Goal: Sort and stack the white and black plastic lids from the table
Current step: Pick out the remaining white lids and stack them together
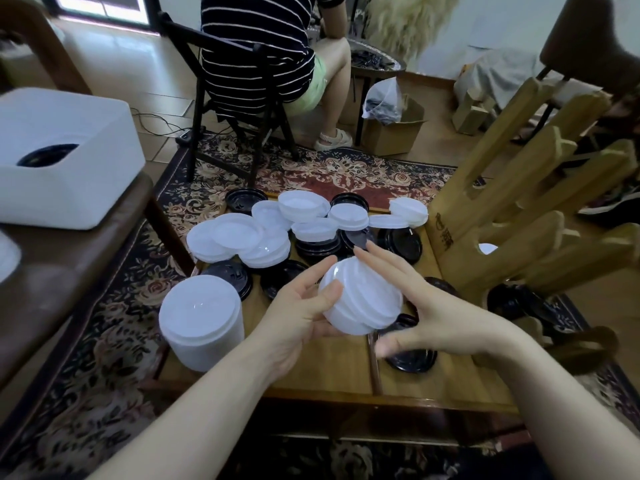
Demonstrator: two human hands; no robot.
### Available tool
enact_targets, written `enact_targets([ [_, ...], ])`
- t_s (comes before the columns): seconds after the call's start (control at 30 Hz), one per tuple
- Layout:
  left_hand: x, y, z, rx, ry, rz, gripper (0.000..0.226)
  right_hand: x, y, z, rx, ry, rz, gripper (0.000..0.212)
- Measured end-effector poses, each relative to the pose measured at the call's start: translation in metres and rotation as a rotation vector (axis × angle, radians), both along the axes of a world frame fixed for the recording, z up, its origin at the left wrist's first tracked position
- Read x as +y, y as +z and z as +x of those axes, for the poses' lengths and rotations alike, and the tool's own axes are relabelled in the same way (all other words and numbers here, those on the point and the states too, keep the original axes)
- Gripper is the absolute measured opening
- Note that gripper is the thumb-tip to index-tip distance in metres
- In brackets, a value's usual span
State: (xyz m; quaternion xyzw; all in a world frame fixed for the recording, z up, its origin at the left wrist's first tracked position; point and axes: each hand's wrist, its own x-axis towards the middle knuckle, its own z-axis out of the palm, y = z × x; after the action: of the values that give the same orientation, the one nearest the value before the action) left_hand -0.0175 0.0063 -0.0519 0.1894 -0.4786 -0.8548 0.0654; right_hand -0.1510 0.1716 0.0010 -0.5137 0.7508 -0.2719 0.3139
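Head view: wooden table (311, 368) on floral rug (104, 323).

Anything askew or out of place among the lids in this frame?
Yes. The small white stack held in the left hand is fanned and uneven, lids not nested flush. The loose white lids on the table overlap haphazardly above black lids. The tall white stack looks tidy.

A low wooden table (332, 368) is seen on a patterned carpet (104, 358). On it are spread loose white lids (239, 237) and black lids (412, 358), with a tall stack of white lids (202, 323) at its left edge.
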Motion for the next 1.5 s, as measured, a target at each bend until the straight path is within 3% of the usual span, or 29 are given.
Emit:
enact_targets([
  [0.13, 0.0, -0.001, -0.003, 0.01, -0.004, 0.021, 0.047, -0.004, -0.005, 0.001, -0.039, -0.135, -0.147, 0.075],
  [0.3, -0.002, -0.005, -0.004, -0.002, 0.026, 0.044, 0.032, -0.003, -0.007, -0.005, -0.08, -0.115, -0.137, 0.079],
  [0.53, 0.0, -0.001, -0.003, 0.007, -0.005, 0.003, 0.035, -0.008, -0.007, -0.002, -0.059, -0.077, -0.123, 0.081],
  [0.67, 0.0, -0.004, -0.002, 0.027, -0.007, -0.078, 0.065, -0.011, -0.007, 0.002, -0.046, -0.103, -0.13, 0.08],
  [1.03, 0.002, -0.001, -0.003, 0.026, 0.075, -0.057, 0.053, -0.014, -0.016, 0.007, -0.021, -0.171, -0.168, 0.085],
  [1.23, 0.0, 0.0, -0.001, 0.045, 0.028, -0.051, 0.066, -0.012, -0.02, 0.007, -0.033, -0.201, -0.2, 0.087],
  [1.4, -0.005, -0.012, -0.002, -0.027, 0.143, -0.007, 0.061, -0.022, -0.031, -0.021, -0.18, -0.293, -0.22, 0.065],
  [1.5, -0.012, -0.018, -0.006, -0.067, 0.225, 0.071, 0.05, -0.046, -0.039, -0.056, -0.045, -0.487, -0.26, 0.048],
])
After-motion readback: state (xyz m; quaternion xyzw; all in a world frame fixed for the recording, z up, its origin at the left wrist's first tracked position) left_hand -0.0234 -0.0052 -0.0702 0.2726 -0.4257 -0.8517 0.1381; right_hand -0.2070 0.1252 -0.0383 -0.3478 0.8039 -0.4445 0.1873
